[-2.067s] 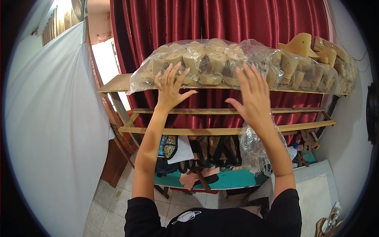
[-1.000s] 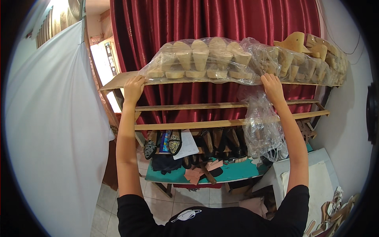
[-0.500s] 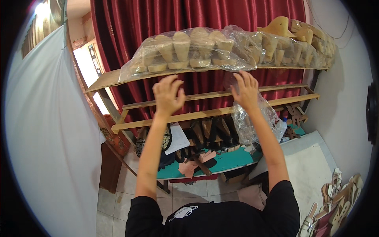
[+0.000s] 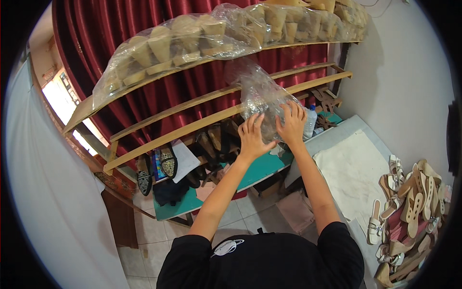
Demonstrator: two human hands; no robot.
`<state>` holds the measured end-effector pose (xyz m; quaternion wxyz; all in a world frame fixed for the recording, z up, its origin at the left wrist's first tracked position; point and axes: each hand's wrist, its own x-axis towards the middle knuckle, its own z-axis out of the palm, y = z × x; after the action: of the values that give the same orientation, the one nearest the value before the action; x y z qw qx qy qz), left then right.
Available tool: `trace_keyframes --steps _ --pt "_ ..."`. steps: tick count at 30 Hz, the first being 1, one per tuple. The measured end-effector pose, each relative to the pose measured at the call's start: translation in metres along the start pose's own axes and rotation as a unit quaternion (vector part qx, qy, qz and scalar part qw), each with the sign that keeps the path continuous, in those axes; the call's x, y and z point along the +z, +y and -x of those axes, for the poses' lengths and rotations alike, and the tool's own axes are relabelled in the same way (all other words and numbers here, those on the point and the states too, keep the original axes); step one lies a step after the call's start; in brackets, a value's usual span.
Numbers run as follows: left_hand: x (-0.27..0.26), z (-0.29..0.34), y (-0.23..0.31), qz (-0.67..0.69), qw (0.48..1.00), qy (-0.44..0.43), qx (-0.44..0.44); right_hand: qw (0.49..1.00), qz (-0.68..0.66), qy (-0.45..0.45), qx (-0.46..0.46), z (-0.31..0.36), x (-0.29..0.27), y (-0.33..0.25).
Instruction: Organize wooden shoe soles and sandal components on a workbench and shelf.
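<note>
- Both your hands have come down and right since the earlier frame, from just below the shelf edge to the hanging plastic; your view has turned too, so the shelf now slants up to the right.
- Your left hand (image 4: 253, 139) is wide, its fingers parted and a little bent, thumb stretched toward the right hand. It is at the near side of the plastic.
- Your right hand (image 4: 292, 127) is wide as well, fingers spread and curved, pointing to the far side, just right of the left hand. Whether either hand presses on the plastic, you cannot tell from here.
- That clear hanging plastic (image 4: 262, 94) drops, crumpled, from below the upper shelf (image 4: 79, 114) past the wooden rails (image 4: 180, 143), with its lower end around your fingers.
- Farther off, on the shelf, tan tapered blocks (image 4: 161, 48) sit in rows under a clear plastic cover (image 4: 238, 21), before a red curtain (image 4: 120, 24).
- Just right of your right hand stands a clear bottle (image 4: 310, 123).
- Left of your hands, dark shoes (image 4: 207, 147), a patterned shoe (image 4: 169, 163) and white paper (image 4: 186, 161) lie near the teal tabletop (image 4: 262, 169).
- Near right, sandals and soles (image 4: 414, 212) are heaped beside a cream sheet (image 4: 346, 168).
</note>
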<state>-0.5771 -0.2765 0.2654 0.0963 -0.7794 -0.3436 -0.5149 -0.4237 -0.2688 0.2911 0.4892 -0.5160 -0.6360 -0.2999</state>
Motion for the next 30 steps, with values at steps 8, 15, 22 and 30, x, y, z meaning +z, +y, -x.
trace_keyframes --steps 8,15,22,30 --pt "0.048 0.011 0.018 -0.082 0.994 -0.028 -0.072 1.000 -0.005 -0.010 0.012 0.053 -0.045 0.034" --pt "0.036 -0.020 0.065 -0.039 0.994 0.084 -0.057 0.984 -0.138 -0.047 0.103 0.076 -0.055 0.036" --pt "0.033 -0.029 0.136 -0.056 0.994 0.089 0.035 0.982 -0.021 0.183 -0.036 0.015 -0.098 0.065" --pt "0.076 -0.025 0.160 -0.074 0.990 0.118 -0.023 0.974 -0.097 0.164 0.120 0.011 -0.175 0.163"
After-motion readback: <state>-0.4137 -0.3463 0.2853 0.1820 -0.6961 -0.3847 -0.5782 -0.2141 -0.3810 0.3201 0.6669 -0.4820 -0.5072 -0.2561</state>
